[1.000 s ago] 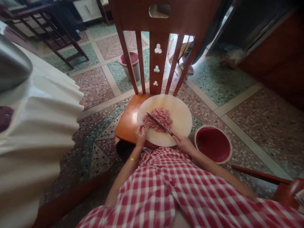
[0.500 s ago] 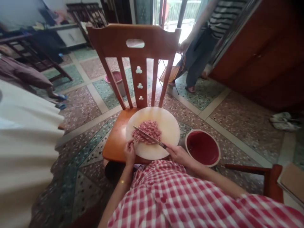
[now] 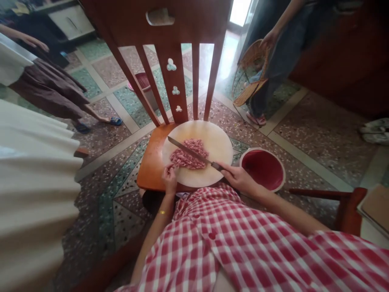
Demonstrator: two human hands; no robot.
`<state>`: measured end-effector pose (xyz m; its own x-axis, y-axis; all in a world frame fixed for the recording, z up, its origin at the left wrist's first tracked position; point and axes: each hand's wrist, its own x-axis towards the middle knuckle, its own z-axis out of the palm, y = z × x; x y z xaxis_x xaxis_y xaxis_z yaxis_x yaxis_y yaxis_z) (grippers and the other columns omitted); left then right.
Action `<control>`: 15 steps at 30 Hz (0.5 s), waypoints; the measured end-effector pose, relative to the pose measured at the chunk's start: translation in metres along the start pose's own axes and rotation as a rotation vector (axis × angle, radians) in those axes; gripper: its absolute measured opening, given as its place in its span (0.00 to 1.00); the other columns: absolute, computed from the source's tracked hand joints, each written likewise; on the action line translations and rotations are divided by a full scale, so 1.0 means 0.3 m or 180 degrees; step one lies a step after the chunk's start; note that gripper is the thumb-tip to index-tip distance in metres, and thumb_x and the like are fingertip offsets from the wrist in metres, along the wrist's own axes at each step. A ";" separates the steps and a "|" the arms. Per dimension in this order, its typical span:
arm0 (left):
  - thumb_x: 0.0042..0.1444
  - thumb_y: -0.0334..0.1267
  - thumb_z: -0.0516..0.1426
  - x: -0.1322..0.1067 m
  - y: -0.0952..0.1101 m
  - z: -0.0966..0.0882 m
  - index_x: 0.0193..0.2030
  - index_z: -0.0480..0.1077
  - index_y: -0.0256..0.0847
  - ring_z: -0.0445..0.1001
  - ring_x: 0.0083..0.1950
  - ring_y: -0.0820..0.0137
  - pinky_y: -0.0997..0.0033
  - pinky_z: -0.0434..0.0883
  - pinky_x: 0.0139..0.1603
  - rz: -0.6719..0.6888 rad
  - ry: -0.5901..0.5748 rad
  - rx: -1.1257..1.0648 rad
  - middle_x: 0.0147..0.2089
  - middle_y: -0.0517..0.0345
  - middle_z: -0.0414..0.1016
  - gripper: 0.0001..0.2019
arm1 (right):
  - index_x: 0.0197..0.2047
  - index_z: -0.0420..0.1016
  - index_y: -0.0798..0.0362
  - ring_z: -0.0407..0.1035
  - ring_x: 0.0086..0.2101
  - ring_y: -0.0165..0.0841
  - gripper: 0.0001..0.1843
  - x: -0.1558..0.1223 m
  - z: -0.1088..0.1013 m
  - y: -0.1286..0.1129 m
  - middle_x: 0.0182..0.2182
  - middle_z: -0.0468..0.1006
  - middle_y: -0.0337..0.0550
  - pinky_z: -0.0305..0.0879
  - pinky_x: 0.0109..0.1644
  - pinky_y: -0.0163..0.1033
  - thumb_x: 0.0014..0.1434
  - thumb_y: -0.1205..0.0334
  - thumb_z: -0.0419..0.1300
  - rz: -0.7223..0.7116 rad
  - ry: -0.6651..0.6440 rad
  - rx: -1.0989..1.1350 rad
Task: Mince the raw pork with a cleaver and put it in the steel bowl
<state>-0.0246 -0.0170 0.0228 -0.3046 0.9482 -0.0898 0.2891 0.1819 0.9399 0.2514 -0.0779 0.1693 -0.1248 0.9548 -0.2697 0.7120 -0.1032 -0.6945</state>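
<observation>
Pinkish-red meat (image 3: 184, 159) just beyond left hand (image 3: 169, 177), cream board (image 3: 218, 142) beneath! Now grey-bladed knife (image 3: 194, 153) in right hand (image 3: 238, 177), bucket (image 3: 263, 167) beside it deep-red inside; orange-brown seat (image 3: 150, 160) by left hand, red-and-white checked clothing (image 3: 234, 229) behind.

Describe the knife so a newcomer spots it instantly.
Find the wooden chair, then the round pale board on its seat. The knife slants across the minced meat there, its handle in the right hand. Unlike the meat and board, it's long, narrow and dark.
</observation>
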 end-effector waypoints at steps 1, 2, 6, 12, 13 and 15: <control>0.55 0.40 0.49 0.002 0.004 0.000 0.39 0.71 0.39 0.74 0.39 0.69 0.68 0.72 0.45 -0.0007 0.0009 -0.0021 0.37 0.53 0.75 0.12 | 0.62 0.66 0.49 0.75 0.39 0.35 0.25 -0.007 -0.024 0.007 0.45 0.80 0.44 0.68 0.42 0.35 0.64 0.53 0.49 -0.0035 -0.0007 -0.0014; 0.55 0.40 0.50 0.000 0.009 -0.001 0.38 0.71 0.40 0.74 0.39 0.68 0.66 0.72 0.45 -0.0025 0.0019 -0.0044 0.36 0.53 0.75 0.11 | 0.61 0.67 0.50 0.75 0.38 0.35 0.25 -0.013 -0.044 0.020 0.43 0.80 0.44 0.67 0.41 0.34 0.63 0.53 0.51 -0.0035 -0.0045 -0.0085; 0.51 0.44 0.54 -0.029 0.022 -0.010 0.37 0.72 0.51 0.75 0.40 0.63 0.51 0.72 0.49 -0.0088 0.0156 -0.0092 0.38 0.57 0.77 0.09 | 0.51 0.77 0.47 0.75 0.34 0.34 0.20 -0.037 -0.084 0.121 0.36 0.82 0.42 0.63 0.36 0.32 0.57 0.51 0.59 -0.0135 -0.0532 -0.0664; 0.44 0.45 0.52 0.015 0.012 0.001 0.43 0.69 0.72 0.74 0.51 0.53 0.35 0.68 0.51 0.0310 -0.0067 0.0031 0.50 0.72 0.76 0.18 | 0.44 0.79 0.42 0.72 0.30 0.28 0.16 0.040 -0.090 0.239 0.32 0.82 0.35 0.56 0.29 0.30 0.54 0.48 0.62 -0.0407 -0.1034 -0.0953; 0.42 0.44 0.52 0.024 0.024 0.000 0.44 0.68 0.73 0.75 0.51 0.53 0.36 0.70 0.48 0.0416 -0.0125 0.0029 0.51 0.73 0.76 0.20 | 0.43 0.79 0.42 0.72 0.30 0.28 0.16 0.065 -0.089 0.244 0.32 0.82 0.34 0.55 0.28 0.30 0.54 0.47 0.62 -0.0380 -0.1098 -0.0885; 0.39 0.44 0.54 0.045 0.054 -0.008 0.45 0.65 0.76 0.77 0.46 0.55 0.40 0.74 0.41 0.0296 -0.0601 0.0057 0.47 0.74 0.77 0.24 | 0.43 0.80 0.43 0.71 0.30 0.27 0.16 0.115 -0.089 0.248 0.33 0.81 0.34 0.55 0.28 0.29 0.54 0.46 0.62 -0.0319 -0.1256 -0.0716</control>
<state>-0.0264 -0.0018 0.0376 -0.1010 0.9928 -0.0647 0.3247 0.0944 0.9411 0.3184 -0.0451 0.1260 -0.4229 0.7735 -0.4721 0.8098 0.0888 -0.5799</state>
